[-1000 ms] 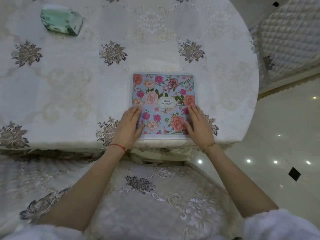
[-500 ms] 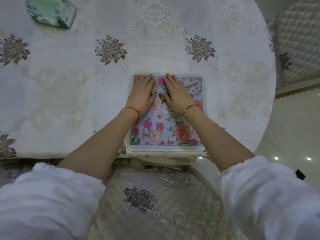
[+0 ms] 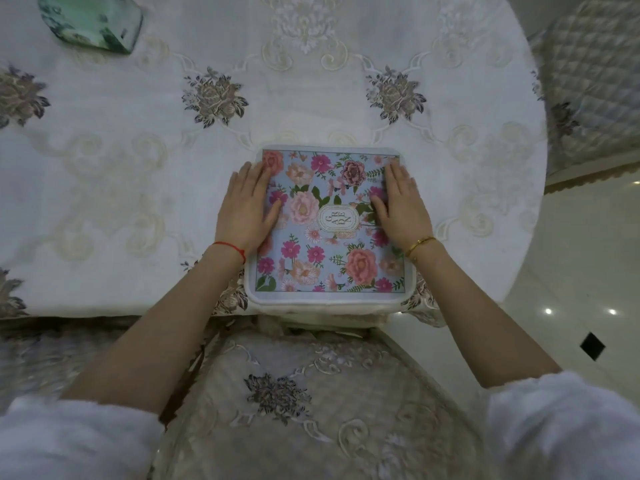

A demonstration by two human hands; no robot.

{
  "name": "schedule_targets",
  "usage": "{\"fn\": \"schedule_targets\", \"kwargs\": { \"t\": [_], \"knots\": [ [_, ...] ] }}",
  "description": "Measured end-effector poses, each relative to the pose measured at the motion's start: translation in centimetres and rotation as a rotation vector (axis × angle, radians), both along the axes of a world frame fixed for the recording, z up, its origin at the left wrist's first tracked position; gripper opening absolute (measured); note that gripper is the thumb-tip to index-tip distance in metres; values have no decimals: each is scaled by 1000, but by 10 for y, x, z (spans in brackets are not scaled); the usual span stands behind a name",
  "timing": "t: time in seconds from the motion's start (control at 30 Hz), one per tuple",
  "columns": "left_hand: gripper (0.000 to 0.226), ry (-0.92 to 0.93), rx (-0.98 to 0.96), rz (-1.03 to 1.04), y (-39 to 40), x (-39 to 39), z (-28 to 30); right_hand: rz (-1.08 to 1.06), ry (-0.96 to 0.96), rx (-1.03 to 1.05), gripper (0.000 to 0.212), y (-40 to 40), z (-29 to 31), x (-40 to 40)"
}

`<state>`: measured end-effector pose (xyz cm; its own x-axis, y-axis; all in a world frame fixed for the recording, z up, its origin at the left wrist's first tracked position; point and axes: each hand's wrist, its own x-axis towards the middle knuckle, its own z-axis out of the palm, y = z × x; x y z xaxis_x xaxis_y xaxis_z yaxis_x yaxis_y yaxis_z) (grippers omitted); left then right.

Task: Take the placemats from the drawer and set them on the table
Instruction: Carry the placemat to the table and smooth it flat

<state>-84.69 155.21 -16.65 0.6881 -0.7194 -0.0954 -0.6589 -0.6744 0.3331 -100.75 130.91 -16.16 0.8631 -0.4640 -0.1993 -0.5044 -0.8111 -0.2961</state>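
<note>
A square placemat [image 3: 329, 244] with a pale blue field, pink and peach flowers and a white border lies flat at the near edge of the round table [image 3: 138, 174]. My left hand [image 3: 247, 206] lies flat on the mat's left edge, fingers straight and pointing away from me. My right hand [image 3: 401, 206] lies flat on the mat's right edge in the same way. A red thread circles my left wrist and a gold bangle my right. No drawer is in view.
The table wears a white embroidered cloth with grey-brown flower motifs. A green glass-like object [image 3: 91, 20] sits at the far left. A cloth-covered chair [image 3: 294, 403] stands under my arms, a quilted chair [image 3: 588, 84] at the right. Glossy floor [image 3: 588, 271] lies to the right.
My hands have slid apart from the middle of the mat's far half to its left and right edges, still flat on it. The mat stays in place.
</note>
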Motion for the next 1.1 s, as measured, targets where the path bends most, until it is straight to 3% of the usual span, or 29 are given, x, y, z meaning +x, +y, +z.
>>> {"fn": "schedule_targets", "kwargs": {
  "t": [0.27, 0.53, 0.8, 1.1],
  "knots": [
    [66, 64, 37, -136, 25, -73, 3, 159, 36, 57, 66, 85, -2, -34],
    [66, 57, 113, 2, 67, -86, 10, 14, 76, 17, 68, 65, 4, -103],
    [60, 111, 50, -77, 65, -129, 17, 71, 75, 96, 69, 117, 6, -100],
    [55, 68, 63, -44, 94, -130, 22, -65, 55, 10, 62, 95, 13, -163]
  ]
}}
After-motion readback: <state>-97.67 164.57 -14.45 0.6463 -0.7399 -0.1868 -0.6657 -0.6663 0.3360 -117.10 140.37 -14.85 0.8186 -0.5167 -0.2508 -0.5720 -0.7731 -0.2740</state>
